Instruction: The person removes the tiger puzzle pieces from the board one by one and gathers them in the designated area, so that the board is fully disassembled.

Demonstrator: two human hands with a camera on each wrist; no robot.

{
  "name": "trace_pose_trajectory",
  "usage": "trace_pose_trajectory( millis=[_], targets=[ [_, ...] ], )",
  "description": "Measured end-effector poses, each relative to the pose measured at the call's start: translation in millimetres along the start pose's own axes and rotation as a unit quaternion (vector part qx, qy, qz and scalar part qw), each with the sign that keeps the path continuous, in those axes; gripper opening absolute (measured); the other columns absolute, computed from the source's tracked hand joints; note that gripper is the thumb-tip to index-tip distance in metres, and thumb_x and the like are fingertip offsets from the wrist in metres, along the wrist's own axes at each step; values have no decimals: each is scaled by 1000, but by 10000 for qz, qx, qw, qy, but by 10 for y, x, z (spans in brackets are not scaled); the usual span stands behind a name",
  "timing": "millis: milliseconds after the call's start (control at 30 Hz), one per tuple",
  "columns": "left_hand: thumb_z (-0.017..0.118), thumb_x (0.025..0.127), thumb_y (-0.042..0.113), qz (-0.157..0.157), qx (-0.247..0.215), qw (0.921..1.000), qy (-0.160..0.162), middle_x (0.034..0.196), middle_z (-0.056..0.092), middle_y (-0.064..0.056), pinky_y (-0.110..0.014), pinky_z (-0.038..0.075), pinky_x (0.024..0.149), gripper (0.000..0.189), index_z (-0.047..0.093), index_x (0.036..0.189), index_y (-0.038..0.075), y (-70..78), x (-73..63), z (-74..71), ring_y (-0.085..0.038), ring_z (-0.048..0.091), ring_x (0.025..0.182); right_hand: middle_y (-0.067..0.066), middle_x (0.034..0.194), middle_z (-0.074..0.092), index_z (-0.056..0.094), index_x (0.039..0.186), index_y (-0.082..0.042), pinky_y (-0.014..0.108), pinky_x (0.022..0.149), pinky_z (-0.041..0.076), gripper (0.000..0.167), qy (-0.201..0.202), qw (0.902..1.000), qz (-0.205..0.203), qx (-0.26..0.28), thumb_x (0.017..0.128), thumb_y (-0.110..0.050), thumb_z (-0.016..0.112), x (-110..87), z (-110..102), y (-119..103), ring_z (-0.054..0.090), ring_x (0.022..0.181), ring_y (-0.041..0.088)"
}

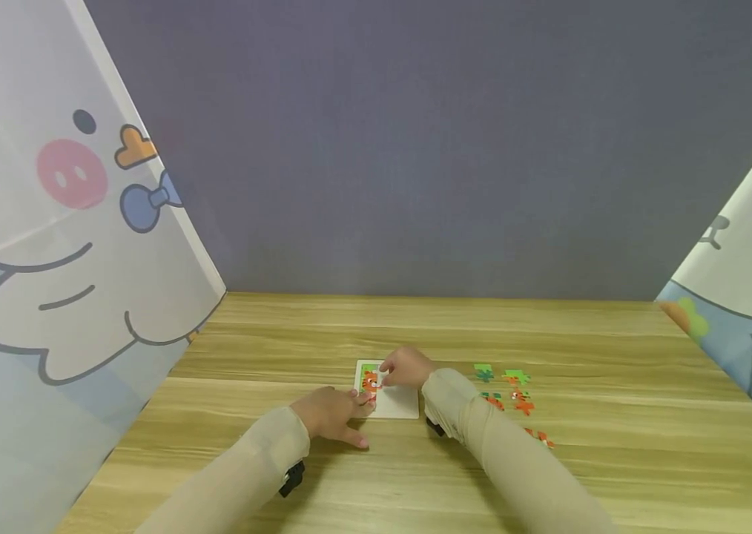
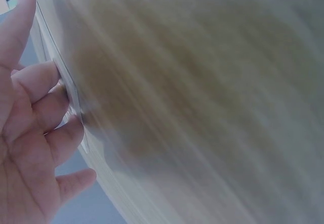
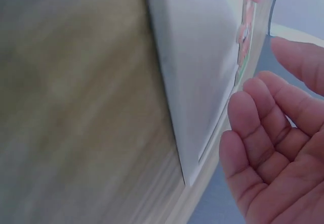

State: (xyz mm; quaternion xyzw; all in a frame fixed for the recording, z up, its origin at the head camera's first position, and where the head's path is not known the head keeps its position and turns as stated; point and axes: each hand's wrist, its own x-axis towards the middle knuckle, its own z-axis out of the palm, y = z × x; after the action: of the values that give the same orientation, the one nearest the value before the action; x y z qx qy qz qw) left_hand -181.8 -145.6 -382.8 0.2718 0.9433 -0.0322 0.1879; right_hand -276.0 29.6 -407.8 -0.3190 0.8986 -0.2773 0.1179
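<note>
A white puzzle tray (image 1: 399, 404) lies on the wooden table with joined orange, red and green jigsaw pieces (image 1: 369, 380) along its left side. My left hand (image 1: 331, 412) rests its fingertips on the lower left of the tray and pieces, with the thumb spread out. In the left wrist view the left fingers (image 2: 66, 140) lean lightly bent against the tray's edge. Above the tray's upper part is my right hand (image 1: 409, 368), beside the joined pieces. The right fingers (image 3: 244, 115) are loosely bent, the thumb stands apart, and nothing shows between them.
Several loose jigsaw pieces (image 1: 519, 399) in green and orange lie right of the tray, some partly hidden by the right sleeve (image 1: 459, 404). A grey panel (image 1: 416, 148) stands behind the table (image 1: 269, 356). Cartoon-printed curtains (image 1: 82, 282) flank it.
</note>
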Motion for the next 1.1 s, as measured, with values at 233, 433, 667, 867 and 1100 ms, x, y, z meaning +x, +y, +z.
trace_pose_trajectory(
  millis=[233,433,667,867,1100],
  targets=[
    [61,81,56,13,86,10000,-11,147,37,2,-47,36,102,71,49,140,19,7,21,8,-18,38,132,10,94,69,71,100,4,30,70,50,24,-117,9999,116,-23,78,-7,73,61,65,-16,58,75,15],
    [61,82,56,23,64,10000,2,147,36,3,-47,35,103,70,49,141,19,7,25,10,-17,38,132,11,97,69,71,101,4,30,74,50,25,-186,9993,154,-291,78,-6,71,100,103,-50,59,79,17],
    [61,83,55,51,-10,10000,30,147,37,3,-48,35,103,69,49,140,18,-10,3,-7,-19,37,132,15,110,66,70,105,3,40,90,47,28,-268,9978,502,-333,79,-7,72,63,76,-173,60,101,28],
    [60,82,56,38,113,9999,10,145,40,4,-47,35,103,69,50,139,18,-15,19,-14,-19,40,131,10,100,68,73,98,1,34,79,50,21,-214,9977,528,-378,78,-4,70,66,70,-209,59,84,21],
    [59,84,55,224,251,9994,60,141,45,1,-48,37,101,66,52,138,18,-40,39,-8,-20,44,128,9,98,70,74,94,0,30,78,51,19,-4,9980,608,-144,80,-13,74,134,136,-128,62,87,19]
  ],
)
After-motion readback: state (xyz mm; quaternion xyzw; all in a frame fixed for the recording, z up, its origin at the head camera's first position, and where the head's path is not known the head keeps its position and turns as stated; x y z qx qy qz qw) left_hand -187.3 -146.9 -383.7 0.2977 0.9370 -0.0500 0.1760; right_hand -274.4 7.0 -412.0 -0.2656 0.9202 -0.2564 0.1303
